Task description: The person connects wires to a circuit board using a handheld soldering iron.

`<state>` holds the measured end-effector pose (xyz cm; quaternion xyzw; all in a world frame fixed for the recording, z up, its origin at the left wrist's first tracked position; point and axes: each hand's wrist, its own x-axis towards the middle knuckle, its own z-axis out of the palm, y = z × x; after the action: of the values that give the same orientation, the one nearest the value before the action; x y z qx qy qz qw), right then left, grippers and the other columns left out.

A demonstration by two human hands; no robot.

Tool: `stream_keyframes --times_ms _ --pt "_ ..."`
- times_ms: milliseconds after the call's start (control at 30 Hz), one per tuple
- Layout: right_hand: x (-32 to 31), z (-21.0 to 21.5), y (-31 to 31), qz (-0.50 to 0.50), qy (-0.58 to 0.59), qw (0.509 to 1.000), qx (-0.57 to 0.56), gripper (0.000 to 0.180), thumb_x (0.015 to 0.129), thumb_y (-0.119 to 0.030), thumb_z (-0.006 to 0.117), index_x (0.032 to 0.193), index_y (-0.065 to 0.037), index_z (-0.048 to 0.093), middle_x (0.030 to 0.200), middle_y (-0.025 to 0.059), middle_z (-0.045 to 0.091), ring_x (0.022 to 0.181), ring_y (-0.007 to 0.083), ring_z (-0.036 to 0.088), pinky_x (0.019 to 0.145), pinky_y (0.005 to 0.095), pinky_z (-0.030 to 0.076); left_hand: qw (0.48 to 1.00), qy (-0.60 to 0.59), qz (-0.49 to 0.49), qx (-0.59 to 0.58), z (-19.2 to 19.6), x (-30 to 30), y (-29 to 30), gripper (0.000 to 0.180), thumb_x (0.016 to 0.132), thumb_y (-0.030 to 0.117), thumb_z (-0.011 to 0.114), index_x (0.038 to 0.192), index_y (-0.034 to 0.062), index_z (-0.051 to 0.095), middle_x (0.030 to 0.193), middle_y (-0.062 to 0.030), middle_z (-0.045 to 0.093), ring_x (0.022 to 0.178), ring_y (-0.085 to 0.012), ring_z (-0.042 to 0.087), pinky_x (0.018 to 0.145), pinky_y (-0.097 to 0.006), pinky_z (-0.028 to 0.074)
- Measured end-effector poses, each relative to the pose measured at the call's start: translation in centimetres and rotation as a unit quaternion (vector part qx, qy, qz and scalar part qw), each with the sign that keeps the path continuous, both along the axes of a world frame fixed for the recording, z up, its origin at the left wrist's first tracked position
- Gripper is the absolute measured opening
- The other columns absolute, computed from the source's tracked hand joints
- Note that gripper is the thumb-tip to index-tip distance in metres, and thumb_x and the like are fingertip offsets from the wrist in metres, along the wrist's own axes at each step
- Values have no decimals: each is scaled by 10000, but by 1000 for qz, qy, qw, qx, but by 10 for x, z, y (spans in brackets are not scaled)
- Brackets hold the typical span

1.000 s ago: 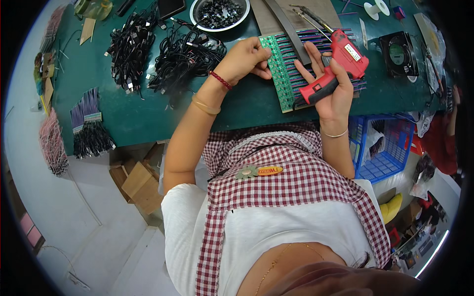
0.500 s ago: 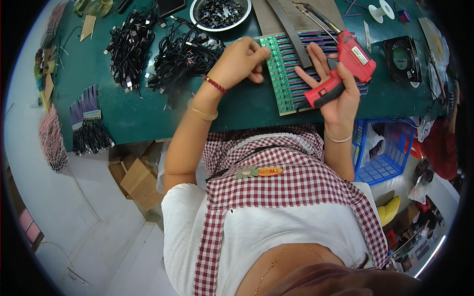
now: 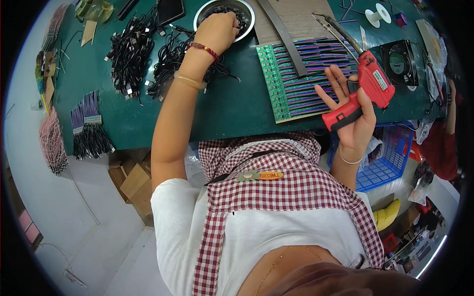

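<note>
My left hand point(image 3: 217, 32) dips into a metal bowl point(image 3: 253, 22) of small black-and-silver connectors point(image 3: 242, 19). Its fingers are curled and closed; the tips are hidden, so whatever they pinch cannot be made out. In my right hand point(image 3: 356, 129) lies a red and black soldering gun point(image 3: 376, 81), held between thumb and palm with the other fingers spread. The gun's tip points away, up over the board's far right corner. Left of that hand is a row of green circuit boards point(image 3: 272, 84) with black, purple and blue wires point(image 3: 316, 91). A dark flat bar point(image 3: 286, 39) lies across the wires.
Bundles of black cables point(image 3: 131, 54) sit left of the bowl, beside a dark phone point(image 3: 170, 11). A black fan point(image 3: 399, 63) and a white spool point(image 3: 378, 16) stand at the right. A blue crate point(image 3: 380, 170) is below the table edge. Another person's arm point(image 3: 451, 106) shows far right.
My left hand has left the edge of the circuit boards and moved up-left into the bowl. My right hand, still holding the soldering gun, has shifted right and slightly nearer.
</note>
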<state>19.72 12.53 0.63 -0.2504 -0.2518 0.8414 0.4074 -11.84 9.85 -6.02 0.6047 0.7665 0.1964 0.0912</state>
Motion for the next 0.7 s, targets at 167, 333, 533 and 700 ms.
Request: stream_keyframes --times_ms 167,333,533,700 --pt "1 4 4 -2 -12 1000 8 233 863 -132 490 1063 -15 477 1213 296 453 1230 394 371 963 604 332 995 10 12 102 2 3 -10 132 737 125 594 786 6 562 738 -156 573 714 -331 570 659 -402 454" --pt "-5 8 2 3 -21 999 28 243 864 -135 492 1076 -17 477 1193 282 469 1202 376 407 959 577 358 992 -17 38 122 16 6 -12 121 738 103 553 803 1 555 794 -183 556 757 -346 564 681 -425 472" --pt "-11 5 -1 26 -29 999 27 256 873 -147 492 1091 -15 473 1150 262 496 1138 348 472 933 543 409 988 107 26 106 3 4 -12 129 784 142 522 753 16 530 726 -171 549 686 -352 562 617 -426 469" --pt "-8 3 -2 22 -29 999 16 264 876 -145 490 1101 -11 465 1113 252 511 1088 329 510 909 527 440 980 163 12 109 8 -1 -11 135 806 144 527 796 27 594 751 -143 588 696 -330 587 612 -411 482"
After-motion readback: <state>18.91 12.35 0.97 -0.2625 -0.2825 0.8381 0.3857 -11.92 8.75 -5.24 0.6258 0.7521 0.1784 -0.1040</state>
